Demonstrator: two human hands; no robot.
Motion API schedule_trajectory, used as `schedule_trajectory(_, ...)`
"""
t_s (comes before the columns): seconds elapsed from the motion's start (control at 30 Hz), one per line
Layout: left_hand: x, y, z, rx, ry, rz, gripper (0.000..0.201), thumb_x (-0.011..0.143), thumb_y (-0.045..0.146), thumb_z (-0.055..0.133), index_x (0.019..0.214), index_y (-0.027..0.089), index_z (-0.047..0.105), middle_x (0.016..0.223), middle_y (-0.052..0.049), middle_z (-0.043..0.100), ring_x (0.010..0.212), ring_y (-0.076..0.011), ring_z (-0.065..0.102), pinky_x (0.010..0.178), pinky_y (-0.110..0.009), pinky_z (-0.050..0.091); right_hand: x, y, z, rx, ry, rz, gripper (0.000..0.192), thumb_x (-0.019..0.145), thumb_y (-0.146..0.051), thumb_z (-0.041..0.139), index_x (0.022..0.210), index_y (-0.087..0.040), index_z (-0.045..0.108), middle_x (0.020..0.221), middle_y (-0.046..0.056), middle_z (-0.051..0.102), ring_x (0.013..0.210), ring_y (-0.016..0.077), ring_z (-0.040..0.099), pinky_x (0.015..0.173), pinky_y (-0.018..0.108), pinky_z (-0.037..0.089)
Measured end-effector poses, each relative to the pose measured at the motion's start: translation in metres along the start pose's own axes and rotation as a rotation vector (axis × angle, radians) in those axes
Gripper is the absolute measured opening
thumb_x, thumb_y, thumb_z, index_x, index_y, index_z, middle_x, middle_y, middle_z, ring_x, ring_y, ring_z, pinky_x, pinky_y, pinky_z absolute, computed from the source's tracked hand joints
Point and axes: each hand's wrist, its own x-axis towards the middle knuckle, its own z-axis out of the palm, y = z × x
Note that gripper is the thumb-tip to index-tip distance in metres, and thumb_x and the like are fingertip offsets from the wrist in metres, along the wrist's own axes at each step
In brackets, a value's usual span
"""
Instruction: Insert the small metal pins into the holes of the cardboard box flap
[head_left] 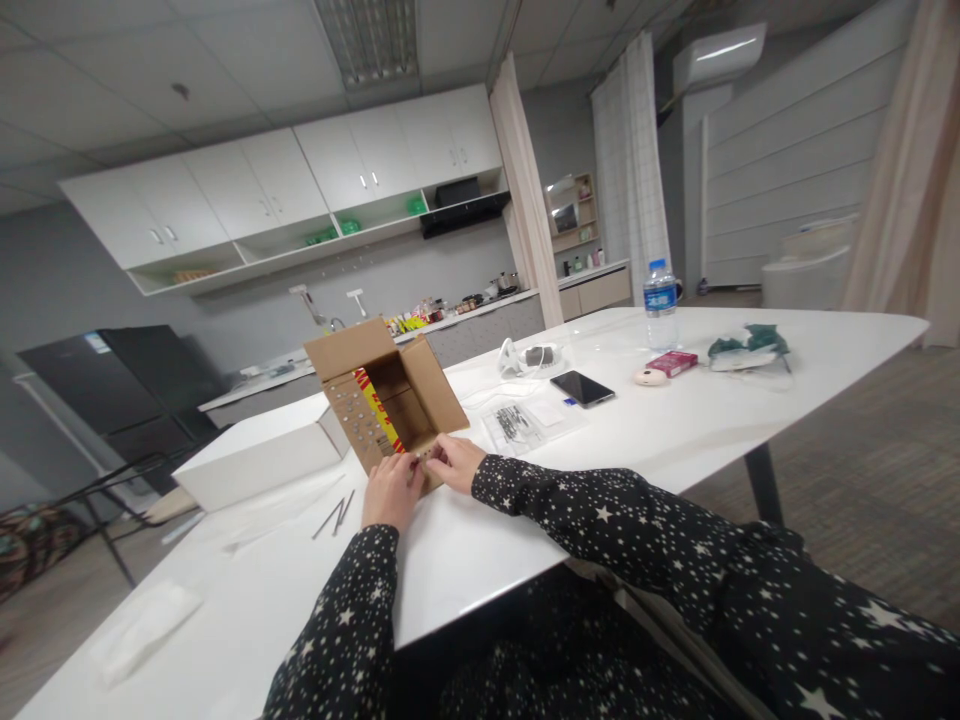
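Observation:
An open cardboard box with a yellow-and-red strip of tape stands tilted on the white table, its flaps raised. Several small greyish dots show on its left face. My left hand is at the box's near edge with its fingers bent and pinched together. Close beside it, my right hand also has its fingers closed, the fingertips almost meeting the left ones. Whatever lies between the fingertips is too small and covered to make out. Left of my left hand lie several thin dark rods.
A long white box is behind on the left. To the right are a clear bag of small dark parts, a phone, a pink case, a red packet and a water bottle. Crumpled white wrapping lies front left.

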Motion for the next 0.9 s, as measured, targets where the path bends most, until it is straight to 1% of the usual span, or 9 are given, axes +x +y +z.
schedule_trajectory(0.07,0.000,0.000,0.000,0.030,0.005,0.001,0.023,0.084,0.032,0.043,0.090,0.018,0.060,0.094,-0.008,0.064,0.091,-0.0232,0.055,0.079,-0.034,0.039,-0.001,0.000,0.001,0.007,-0.011,-0.002,0.014,0.081,-0.031,0.052,0.083,-0.017,0.050,0.075,0.001,0.057,0.069,0.0129,0.053,0.065,0.026,0.040)
schedule_trajectory(0.13,0.000,0.002,-0.001,0.051,-0.005,0.022,0.024,0.084,0.032,0.042,0.092,0.018,0.060,0.094,-0.009,0.064,0.092,-0.0231,0.055,0.079,-0.034,0.038,-0.003,-0.001,0.001,0.022,-0.010,0.004,0.017,0.081,-0.033,0.052,0.088,-0.017,0.050,0.073,0.001,0.057,0.068,0.0131,0.053,0.064,0.026,0.040)
schedule_trajectory(0.23,0.000,0.008,-0.006,0.089,-0.051,0.073,0.025,0.085,0.031,0.041,0.095,0.018,0.060,0.095,-0.008,0.064,0.092,-0.0227,0.054,0.079,-0.034,0.038,-0.004,-0.003,-0.001,0.049,0.002,-0.003,0.023,0.080,-0.035,0.053,0.095,-0.018,0.049,0.071,0.000,0.056,0.066,0.0133,0.053,0.062,0.025,0.039)
schedule_trajectory(0.33,-0.001,0.015,-0.011,0.132,-0.090,0.118,0.027,0.086,0.027,0.040,0.101,0.018,0.060,0.094,-0.008,0.064,0.092,-0.0216,0.053,0.079,-0.034,0.037,-0.003,-0.005,-0.002,0.066,0.005,-0.030,0.019,0.080,-0.033,0.055,0.090,-0.018,0.050,0.071,0.000,0.056,0.066,0.0127,0.053,0.063,0.025,0.039)
schedule_trajectory(0.4,-0.001,0.018,-0.014,0.145,-0.077,0.146,0.029,0.087,0.026,0.037,0.106,0.018,0.058,0.096,-0.008,0.064,0.093,-0.0212,0.053,0.079,-0.034,0.037,-0.002,-0.006,-0.002,0.072,0.017,-0.040,0.015,0.080,-0.031,0.055,0.086,-0.018,0.050,0.071,0.000,0.056,0.066,0.0123,0.052,0.063,0.025,0.039)
schedule_trajectory(0.5,-0.001,0.018,-0.015,0.170,-0.060,0.160,0.029,0.088,0.026,0.035,0.101,0.017,0.060,0.094,-0.008,0.064,0.091,-0.0210,0.053,0.078,-0.034,0.037,-0.001,-0.006,-0.002,0.071,0.047,-0.042,0.013,0.081,-0.030,0.054,0.083,-0.018,0.051,0.070,0.000,0.056,0.066,0.0121,0.052,0.064,0.025,0.039)
schedule_trajectory(0.6,-0.001,0.018,-0.013,0.189,-0.047,0.165,0.028,0.088,0.026,0.035,0.095,0.018,0.060,0.092,-0.008,0.064,0.090,-0.0207,0.054,0.077,-0.033,0.037,0.000,-0.005,-0.001,0.067,0.070,-0.059,0.011,0.081,-0.028,0.053,0.082,-0.018,0.052,0.069,-0.001,0.056,0.066,0.0120,0.051,0.064,0.024,0.039)
schedule_trajectory(0.8,-0.001,0.018,-0.013,0.193,-0.020,0.174,0.026,0.087,0.023,0.038,0.100,0.018,0.059,0.091,-0.007,0.063,0.088,-0.0204,0.054,0.075,-0.032,0.037,0.000,-0.005,-0.003,0.062,0.078,-0.101,0.007,0.081,-0.025,0.052,0.082,-0.018,0.053,0.067,-0.002,0.055,0.063,0.0111,0.051,0.062,0.023,0.038)
schedule_trajectory(0.9,0.000,0.018,-0.014,0.195,-0.006,0.186,0.024,0.086,0.022,0.039,0.100,0.018,0.059,0.089,-0.007,0.063,0.087,-0.0202,0.055,0.074,-0.032,0.036,-0.001,-0.007,-0.006,0.067,0.080,-0.105,0.007,0.081,-0.024,0.052,0.082,-0.018,0.054,0.067,-0.001,0.056,0.063,0.0109,0.051,0.062,0.023,0.038)
